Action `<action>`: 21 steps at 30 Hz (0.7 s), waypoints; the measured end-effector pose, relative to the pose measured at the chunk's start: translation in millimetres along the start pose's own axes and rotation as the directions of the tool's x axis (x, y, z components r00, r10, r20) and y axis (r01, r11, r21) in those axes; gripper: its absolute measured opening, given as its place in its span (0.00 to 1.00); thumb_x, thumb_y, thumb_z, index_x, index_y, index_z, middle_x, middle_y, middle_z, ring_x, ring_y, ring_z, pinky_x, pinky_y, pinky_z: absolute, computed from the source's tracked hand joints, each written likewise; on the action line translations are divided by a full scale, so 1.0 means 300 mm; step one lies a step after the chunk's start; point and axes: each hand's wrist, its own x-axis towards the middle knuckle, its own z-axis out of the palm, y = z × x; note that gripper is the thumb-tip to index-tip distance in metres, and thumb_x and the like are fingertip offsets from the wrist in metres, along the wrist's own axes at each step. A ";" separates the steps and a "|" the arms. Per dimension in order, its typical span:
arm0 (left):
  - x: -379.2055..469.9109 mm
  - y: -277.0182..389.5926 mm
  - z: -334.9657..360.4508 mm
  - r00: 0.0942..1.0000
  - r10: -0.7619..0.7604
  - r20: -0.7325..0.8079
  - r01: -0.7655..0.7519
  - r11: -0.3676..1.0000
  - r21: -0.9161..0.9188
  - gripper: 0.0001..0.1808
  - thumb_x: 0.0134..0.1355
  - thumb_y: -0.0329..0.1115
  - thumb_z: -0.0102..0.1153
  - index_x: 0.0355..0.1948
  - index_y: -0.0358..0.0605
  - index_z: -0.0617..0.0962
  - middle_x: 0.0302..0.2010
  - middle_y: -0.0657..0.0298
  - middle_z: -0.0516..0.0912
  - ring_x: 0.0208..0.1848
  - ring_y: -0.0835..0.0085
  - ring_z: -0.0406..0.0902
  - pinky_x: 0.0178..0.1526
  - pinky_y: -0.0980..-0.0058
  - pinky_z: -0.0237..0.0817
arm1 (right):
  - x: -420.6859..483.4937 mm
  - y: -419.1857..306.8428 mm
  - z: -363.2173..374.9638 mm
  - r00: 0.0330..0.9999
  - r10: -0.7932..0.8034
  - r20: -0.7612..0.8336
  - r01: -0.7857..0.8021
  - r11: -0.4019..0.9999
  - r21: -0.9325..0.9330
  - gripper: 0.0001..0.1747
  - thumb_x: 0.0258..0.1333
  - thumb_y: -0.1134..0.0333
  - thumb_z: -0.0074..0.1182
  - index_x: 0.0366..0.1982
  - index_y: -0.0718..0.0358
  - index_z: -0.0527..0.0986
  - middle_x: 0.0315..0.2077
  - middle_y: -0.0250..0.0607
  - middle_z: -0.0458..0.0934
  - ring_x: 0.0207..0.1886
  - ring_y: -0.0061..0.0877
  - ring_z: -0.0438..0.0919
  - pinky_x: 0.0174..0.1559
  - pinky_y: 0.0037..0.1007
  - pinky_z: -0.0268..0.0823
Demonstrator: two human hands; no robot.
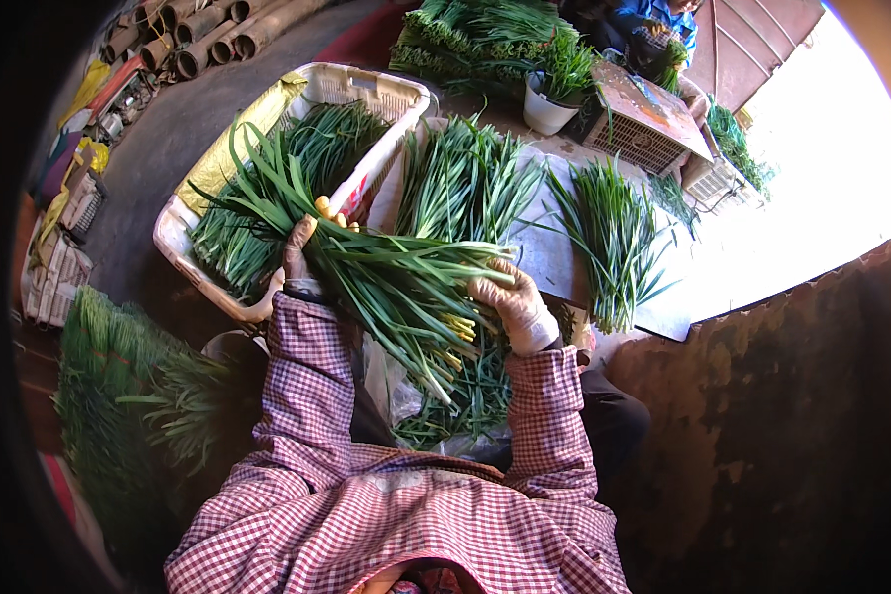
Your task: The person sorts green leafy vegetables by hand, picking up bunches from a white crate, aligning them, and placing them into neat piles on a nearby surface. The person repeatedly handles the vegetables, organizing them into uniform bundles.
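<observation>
A bundle of long green leafy stalks, like garlic chives (371, 267), lies across my gloved left hand (308, 237), whose fingers close around its leafy part. At the pale stem ends, my gloved right hand (508, 293) pinches some of the stalks between thumb and fingers. Behind the left hand, a white plastic crate (390, 85) holds more greens and a yellow woven sack (230, 148). Beyond the hands, a pile of greens (460, 178) and a separate bunch (616, 237) rest on a pale board (542, 256). Loose leaves (475, 393) lie below the hands, partly hidden by the bundle.
Bundled greens (111, 393) stand at the left. At the back are a large green stack (475, 44), a white bucket (548, 111) with greens, and an upturned crate (631, 141). Another person (657, 26) handles a bunch there. A stained wall (772, 401) borders the right.
</observation>
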 end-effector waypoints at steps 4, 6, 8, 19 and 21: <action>-0.006 0.005 0.018 0.998 -0.020 0.053 0.019 1.000 0.018 0.23 0.57 0.37 0.55 0.53 0.43 0.70 0.42 0.61 0.78 0.43 0.66 0.76 0.55 0.57 0.64 | -0.054 0.029 -0.076 0.993 -0.013 0.120 -0.022 0.956 0.292 0.21 0.53 0.65 0.56 0.46 0.69 0.70 0.44 0.41 0.75 0.47 0.28 0.74 0.52 0.31 0.65; -0.013 -0.002 0.040 0.999 -0.011 0.052 0.010 1.000 0.016 0.22 0.58 0.37 0.54 0.53 0.42 0.70 0.41 0.62 0.76 0.44 0.68 0.74 0.55 0.58 0.64 | -0.053 0.032 -0.088 0.997 -0.016 0.079 -0.011 0.943 0.332 0.23 0.53 0.63 0.56 0.48 0.68 0.69 0.46 0.42 0.75 0.49 0.30 0.74 0.55 0.34 0.63; -0.013 -0.010 0.040 0.997 -0.022 0.080 0.022 1.000 0.000 0.22 0.58 0.36 0.53 0.54 0.41 0.69 0.41 0.62 0.76 0.44 0.68 0.74 0.55 0.58 0.64 | -0.053 0.035 -0.096 0.998 0.012 0.067 -0.033 0.949 0.313 0.26 0.51 0.60 0.58 0.49 0.68 0.68 0.46 0.43 0.74 0.50 0.32 0.73 0.55 0.35 0.63; -0.018 -0.008 0.059 0.936 -0.055 0.348 0.074 0.996 -0.041 0.25 0.58 0.32 0.52 0.56 0.40 0.65 0.42 0.63 0.73 0.46 0.68 0.71 0.57 0.58 0.61 | -0.062 0.020 -0.023 0.997 0.015 -0.073 -0.022 0.995 -0.102 0.16 0.52 0.62 0.59 0.38 0.67 0.76 0.32 0.33 0.79 0.33 0.15 0.75 0.37 0.19 0.67; -0.018 -0.003 0.055 0.929 -0.068 0.365 0.090 0.995 -0.043 0.24 0.60 0.33 0.50 0.57 0.41 0.64 0.41 0.63 0.73 0.44 0.69 0.71 0.56 0.58 0.62 | -0.094 -0.002 0.000 0.997 -0.012 -0.070 0.011 1.000 -0.012 0.16 0.54 0.61 0.57 0.38 0.68 0.76 0.31 0.33 0.79 0.32 0.16 0.74 0.36 0.20 0.67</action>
